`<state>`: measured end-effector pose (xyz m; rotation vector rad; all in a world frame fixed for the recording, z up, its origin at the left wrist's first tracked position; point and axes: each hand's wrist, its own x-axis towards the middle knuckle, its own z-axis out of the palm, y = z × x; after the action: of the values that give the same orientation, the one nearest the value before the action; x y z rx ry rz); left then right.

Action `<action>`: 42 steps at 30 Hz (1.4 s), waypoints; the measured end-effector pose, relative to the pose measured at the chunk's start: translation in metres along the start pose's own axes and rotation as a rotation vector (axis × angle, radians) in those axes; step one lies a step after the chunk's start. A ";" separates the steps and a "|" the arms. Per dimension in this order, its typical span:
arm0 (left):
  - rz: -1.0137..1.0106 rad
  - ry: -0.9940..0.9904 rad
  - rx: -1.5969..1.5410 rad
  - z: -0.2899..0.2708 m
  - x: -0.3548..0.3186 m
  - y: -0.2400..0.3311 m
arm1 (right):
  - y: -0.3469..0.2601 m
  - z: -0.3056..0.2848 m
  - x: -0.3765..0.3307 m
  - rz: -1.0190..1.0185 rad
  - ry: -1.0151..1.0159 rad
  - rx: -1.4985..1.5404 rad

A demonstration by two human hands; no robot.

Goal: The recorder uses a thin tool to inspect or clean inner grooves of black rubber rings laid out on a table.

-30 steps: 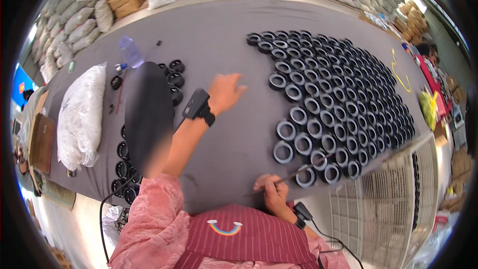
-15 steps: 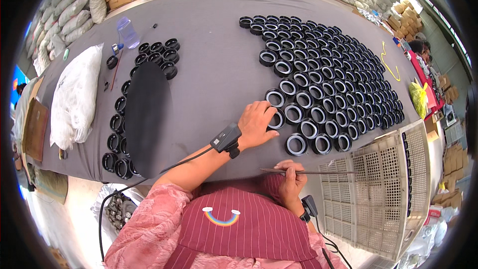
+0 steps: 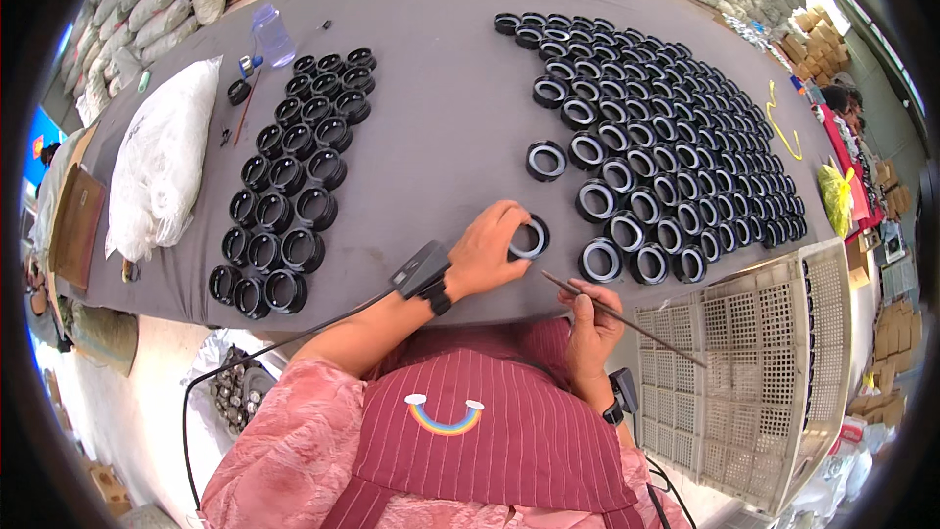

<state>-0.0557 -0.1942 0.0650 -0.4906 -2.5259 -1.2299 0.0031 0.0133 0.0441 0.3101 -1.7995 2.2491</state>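
Observation:
My left hand (image 3: 487, 253) grips a black ring (image 3: 516, 247) by its left side, just above the grey cloth, with its pale inner band facing up. Close by on the right, my right hand (image 3: 591, 325) is closed around a thin dark stick (image 3: 651, 335); its pointed tip lies toward the ring. To the right of my hands, many similar rings with pale inner bands stand in rows. One ring (image 3: 546, 161) sits a little apart at their left edge. A second group of black rings (image 3: 285, 291) lines up on the left, showing dark insides.
A white plastic bag (image 3: 164, 162) and a clear purple bottle (image 3: 273, 36) lie at the left of the cloth-covered table (image 3: 431, 49). A plastic crate (image 3: 729, 372) stands at the near right edge. A yellow cord (image 3: 780, 122) lies at the far right.
My left hand has drawn one ring leftward from the right group. My right hand has risen nearer it, tilting the stick. A dark oval over the left rings is gone.

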 end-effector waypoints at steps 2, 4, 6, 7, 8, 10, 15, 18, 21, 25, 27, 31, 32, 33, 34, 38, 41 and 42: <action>-0.004 0.017 0.014 -0.018 -0.029 0.004 | -0.005 0.009 0.001 0.080 -0.067 0.029; 0.031 0.020 0.015 -0.030 -0.055 0.004 | -0.002 0.018 0.001 0.082 -0.148 -0.040; -0.019 0.012 -0.002 -0.042 -0.072 0.010 | 0.003 0.034 0.004 0.024 -0.272 -0.036; -0.046 0.004 -0.028 -0.045 -0.079 0.011 | 0.005 0.040 0.005 0.041 -0.279 -0.027; -0.064 0.005 -0.021 -0.048 -0.083 0.009 | 0.006 0.046 0.007 0.011 -0.368 -0.068; -0.053 0.023 -0.052 -0.051 -0.090 0.006 | 0.011 0.055 0.011 -0.117 -0.514 -0.180; -0.057 -0.021 -0.057 -0.055 -0.097 -0.001 | 0.010 0.064 0.016 -0.201 -0.583 -0.278; -0.052 -0.030 -0.049 -0.054 -0.098 -0.003 | 0.006 0.065 0.019 -0.208 -0.596 -0.308; -0.079 -0.022 -0.076 -0.054 -0.096 -0.005 | 0.006 0.065 0.018 -0.184 -0.599 -0.309; -0.083 -0.023 -0.085 -0.055 -0.095 -0.004 | -0.004 0.068 0.022 -0.129 -0.591 -0.338; -0.092 -0.030 -0.090 -0.057 -0.092 -0.003 | -0.010 0.067 0.029 -0.141 -0.613 -0.371; -0.095 -0.043 -0.102 -0.058 -0.091 -0.002 | -0.011 0.065 0.033 -0.225 -0.551 -0.465; -0.096 -0.040 -0.102 -0.057 -0.091 -0.002 | -0.012 0.066 0.034 -0.226 -0.554 -0.465; -0.100 -0.043 -0.116 -0.056 -0.091 -0.002 | -0.014 0.068 0.035 -0.241 -0.528 -0.486; -0.104 -0.045 -0.130 -0.056 -0.091 -0.003 | -0.015 0.069 0.036 -0.256 -0.502 -0.507; -0.103 -0.032 -0.134 -0.056 -0.091 -0.002 | -0.008 0.074 0.037 -0.377 -0.498 -0.545; -0.105 -0.037 -0.131 -0.058 -0.090 -0.002 | 0.000 0.075 0.035 -0.463 -0.525 -0.557; -0.114 -0.036 -0.138 -0.059 -0.089 -0.001 | 0.001 0.076 0.035 -0.434 -0.548 -0.542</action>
<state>0.0304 -0.2580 0.0637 -0.4071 -2.5415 -1.4569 -0.0297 -0.0596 0.0710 1.1513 -2.2266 1.3919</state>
